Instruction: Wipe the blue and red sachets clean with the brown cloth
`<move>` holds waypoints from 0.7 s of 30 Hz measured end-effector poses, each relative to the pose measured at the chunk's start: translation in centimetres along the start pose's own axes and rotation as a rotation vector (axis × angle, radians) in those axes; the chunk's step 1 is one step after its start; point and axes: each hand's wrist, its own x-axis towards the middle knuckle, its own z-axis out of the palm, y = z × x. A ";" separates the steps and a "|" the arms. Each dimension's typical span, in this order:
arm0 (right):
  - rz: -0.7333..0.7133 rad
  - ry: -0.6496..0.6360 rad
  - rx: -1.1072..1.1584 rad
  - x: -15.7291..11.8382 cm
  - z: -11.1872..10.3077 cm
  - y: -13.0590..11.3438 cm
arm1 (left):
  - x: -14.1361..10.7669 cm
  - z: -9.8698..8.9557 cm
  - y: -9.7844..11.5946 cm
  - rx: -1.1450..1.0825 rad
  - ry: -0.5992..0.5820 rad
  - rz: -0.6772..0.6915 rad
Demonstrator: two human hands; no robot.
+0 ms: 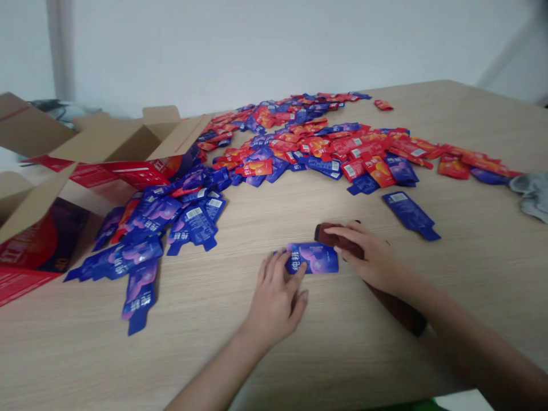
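Note:
A blue-and-purple flat sachet [317, 258] with white lettering lies face up on the table in front of me. My left hand [280, 291] rests on its left end, fingers spread and pressing it to the tabletop. Closed around a long dark-brown tool with a black tip [342, 237], my right hand [372, 254] is at the sachet's upper right corner. The tool's other end [400, 308] sticks out below my wrist; its exact kind I cannot make out. Another blue sachet [411, 216], back side up, lies just beyond my right hand.
Red and blue sachets [317, 148] lie in long heaps across the back. More blue sachets [149, 228] are piled at the left, beside two open cardboard boxes [128, 137]. A grey cloth [533, 194] lies at the right edge. A wall [274, 51] stands behind the table.

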 end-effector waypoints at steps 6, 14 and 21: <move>-0.080 -0.102 -0.325 2.3 4.5 -5.3 | -0.3 0.2 0.4 0.078 0.003 -0.078; 0.066 -0.082 -0.507 -1.0 4.3 -0.9 | -0.2 -0.3 0.7 0.105 -0.044 -0.098; 0.180 -0.073 -0.386 -0.7 1.7 0.5 | -0.5 -0.8 0.4 0.080 -0.070 -0.083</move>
